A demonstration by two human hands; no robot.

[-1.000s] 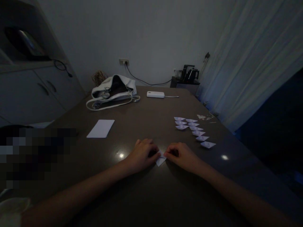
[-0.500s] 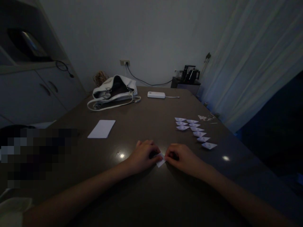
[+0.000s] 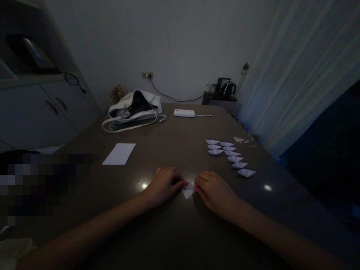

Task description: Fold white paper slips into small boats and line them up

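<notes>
A small folded piece of white paper (image 3: 188, 191) lies low over the table between my hands, one point toward me. My left hand (image 3: 165, 184) pinches its left corner between thumb and fingers. At the opposite corner, my right hand (image 3: 215, 191) has its fingertips closed on the paper; its curled fingers hide part of that edge. Several small white paper boats (image 3: 234, 159) stand in two slanting rows beyond my right hand. To the left, past my left hand, rests a stack of white paper sheets (image 3: 119, 154).
On the brown table (image 3: 163, 150), a white handbag (image 3: 135, 110) sits at the back left. A white power bank (image 3: 184, 113) with a short cable lies at the far side. Paper scraps (image 3: 243, 140) are near the right edge. A black kettle (image 3: 228, 89) stands behind.
My left fingers have shifted to the paper's left corner, baring more of it. My right fingers have closed in more tightly at the right corner. The view has moved slightly.
</notes>
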